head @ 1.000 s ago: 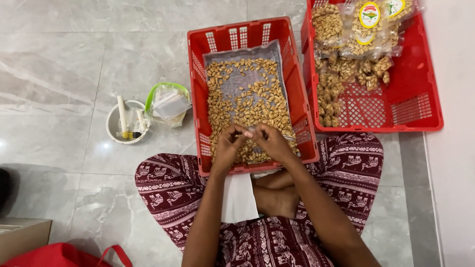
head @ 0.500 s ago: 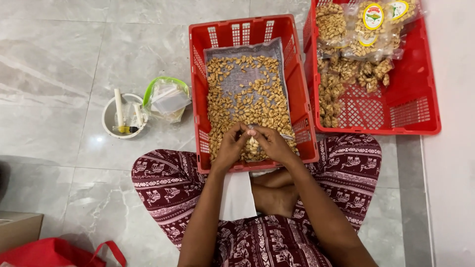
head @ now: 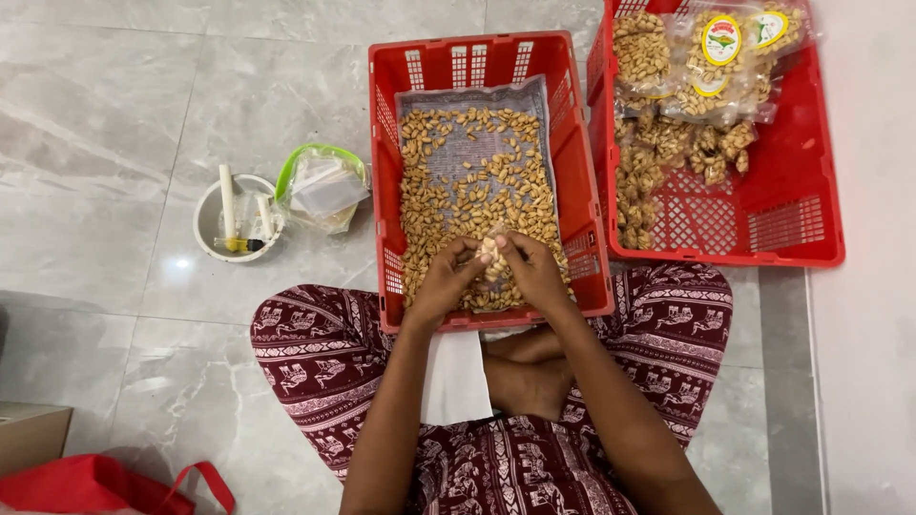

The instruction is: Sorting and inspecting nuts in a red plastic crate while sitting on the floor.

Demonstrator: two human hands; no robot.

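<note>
The grey marble floor (head: 124,86) carries two red plastic crates: at 12 o'clock from the seated person's lap, the near crate (head: 482,59) holds a grey tray spread with loose nuts (head: 472,181), and at 2 o'clock a second crate (head: 763,210) holds sealed clear packets of nuts (head: 706,57). At 10 o'clock stand a small white bowl (head: 212,224) with sticks in it and, just beside it, a green-rimmed container (head: 320,186) stuffed with plastic bags. Over the near end of the tray, the left hand (head: 448,277) and right hand (head: 534,272) meet, fingertips pinched together on a small filled packet (head: 492,250) held between them.
</note>
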